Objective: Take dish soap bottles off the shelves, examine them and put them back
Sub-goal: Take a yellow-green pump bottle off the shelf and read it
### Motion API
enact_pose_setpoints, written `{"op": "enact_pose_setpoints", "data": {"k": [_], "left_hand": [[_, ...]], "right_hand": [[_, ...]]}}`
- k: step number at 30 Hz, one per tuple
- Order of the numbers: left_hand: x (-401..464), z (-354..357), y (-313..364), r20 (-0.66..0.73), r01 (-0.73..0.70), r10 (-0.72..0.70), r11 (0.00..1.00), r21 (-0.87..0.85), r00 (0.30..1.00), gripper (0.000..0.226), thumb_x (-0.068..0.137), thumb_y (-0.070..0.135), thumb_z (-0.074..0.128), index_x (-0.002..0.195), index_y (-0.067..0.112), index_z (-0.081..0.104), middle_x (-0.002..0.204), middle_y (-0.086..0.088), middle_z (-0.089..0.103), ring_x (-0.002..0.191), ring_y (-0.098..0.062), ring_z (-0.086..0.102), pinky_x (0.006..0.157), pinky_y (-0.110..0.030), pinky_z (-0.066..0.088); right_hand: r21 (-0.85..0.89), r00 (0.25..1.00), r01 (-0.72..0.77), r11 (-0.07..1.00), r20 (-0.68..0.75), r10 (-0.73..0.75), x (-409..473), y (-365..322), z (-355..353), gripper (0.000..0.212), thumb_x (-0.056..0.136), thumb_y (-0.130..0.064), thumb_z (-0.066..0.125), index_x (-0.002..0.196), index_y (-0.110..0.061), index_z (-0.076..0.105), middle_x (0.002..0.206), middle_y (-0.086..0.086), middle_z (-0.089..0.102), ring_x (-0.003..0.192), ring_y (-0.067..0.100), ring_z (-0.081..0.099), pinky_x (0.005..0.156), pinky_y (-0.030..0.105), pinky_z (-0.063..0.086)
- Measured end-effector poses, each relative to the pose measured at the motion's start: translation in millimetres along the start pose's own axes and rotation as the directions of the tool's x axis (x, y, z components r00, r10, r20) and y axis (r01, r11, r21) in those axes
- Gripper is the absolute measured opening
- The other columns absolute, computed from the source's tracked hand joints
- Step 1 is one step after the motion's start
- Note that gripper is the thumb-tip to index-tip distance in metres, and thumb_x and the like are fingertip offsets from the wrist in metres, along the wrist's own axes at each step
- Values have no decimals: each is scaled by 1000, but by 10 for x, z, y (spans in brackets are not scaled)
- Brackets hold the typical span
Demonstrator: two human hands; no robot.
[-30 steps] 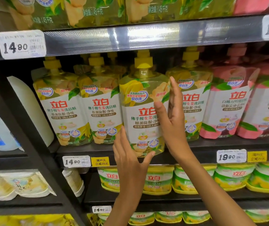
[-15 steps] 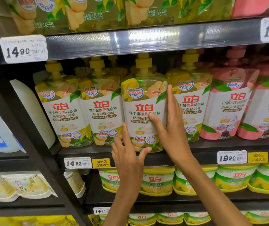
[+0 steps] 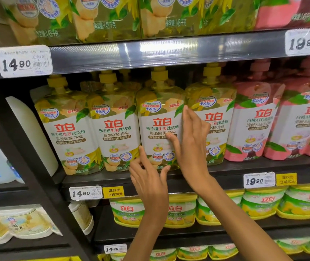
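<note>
Shelf edge (image 3: 225, 169) under bottle (image 3: 158, 117), flat hands (image 3: 191, 140) alongside, neighbours tight.

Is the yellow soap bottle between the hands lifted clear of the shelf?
No. The yellow soap bottle stands with its base on the shelf, in line with its neighbours, the left hand and right hand touching it.

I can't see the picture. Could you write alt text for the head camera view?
Two bare hands rest on a yellow dish soap bottle standing in a row on a shop shelf: the right hand lies flat against its right side, and the left hand touches its lower front. Pink bottles stand to the right, with price tags below.
</note>
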State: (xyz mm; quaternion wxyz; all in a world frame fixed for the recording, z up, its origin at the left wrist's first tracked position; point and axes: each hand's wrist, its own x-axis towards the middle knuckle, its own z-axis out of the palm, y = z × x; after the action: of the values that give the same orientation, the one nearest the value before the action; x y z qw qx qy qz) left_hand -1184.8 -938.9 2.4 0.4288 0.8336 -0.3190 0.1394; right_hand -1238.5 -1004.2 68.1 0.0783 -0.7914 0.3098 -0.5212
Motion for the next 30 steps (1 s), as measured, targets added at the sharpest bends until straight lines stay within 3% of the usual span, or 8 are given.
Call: {"op": "enact_pose_setpoints", "data": {"k": [5,10,14,17,21,24,27,30], "left_hand": [[43,56,9,39,41,-41,999,2,998,91,79,34,72,149,7,19,119,-17,44,111,-29,45,95,-38,39],[15,41,20,37,38,-38,999,-15,999,87,83,29,71,149,8,18,127,-16,41,119,-28,39,98,-36,35],[-30,-52,193,-125,-149,130,975,-164,984,70,82,11,70,143,4,34,133,-18,44,121,-29,39,102,-39,36],[-26,-37,445,-74,-305,296,921,-241,952,65,88,11,63,144,9,32,140,-11,41,130,-23,36,109,-38,31],[-88,204,769,89,-491,512,851,-186,854,81,92,22,59,150,9,3,158,-10,10,146,-22,9,117,-30,10],[-136,404,924,60,-381,401,900,-212,914,99,87,27,67,147,11,-10,157,-8,-6,146,-20,-3,119,-35,13],[-166,605,1089,3,-259,268,936,-239,963,113,77,38,74,145,10,-13,154,-6,-9,144,-21,-4,118,-37,11],[-191,756,1187,2,-204,205,975,-83,979,120,73,51,72,143,1,-12,155,-23,-7,145,-34,-3,116,-42,10]], "right_hand": [[-50,997,-6,999,-74,2,-2,-29,52,67,84,-16,73,138,8,41,134,25,50,110,43,48,93,40,41],[-1,999,28,1000,-25,-28,-8,68,-61,63,88,-24,68,139,2,43,135,20,50,118,38,44,101,31,27],[-72,970,102,992,-214,-116,183,306,-432,43,91,-22,64,127,1,56,122,21,58,111,39,51,96,30,30],[-236,946,49,971,-302,-121,539,497,-678,40,94,-32,60,106,6,60,105,27,59,100,41,54,86,38,34],[-443,998,55,895,-2,-63,989,684,-787,59,95,-47,50,81,9,61,86,34,63,85,46,60,66,41,28],[-433,990,112,894,124,-64,1043,792,-766,64,96,-53,42,76,5,63,85,31,67,84,43,64,62,36,26],[-394,986,165,904,65,-152,1008,852,-738,67,90,-60,48,68,3,62,74,29,66,75,42,64,58,34,23],[-326,981,189,926,20,-193,1004,860,-732,68,85,-61,56,60,3,61,63,29,64,63,42,63,55,33,21]]}}
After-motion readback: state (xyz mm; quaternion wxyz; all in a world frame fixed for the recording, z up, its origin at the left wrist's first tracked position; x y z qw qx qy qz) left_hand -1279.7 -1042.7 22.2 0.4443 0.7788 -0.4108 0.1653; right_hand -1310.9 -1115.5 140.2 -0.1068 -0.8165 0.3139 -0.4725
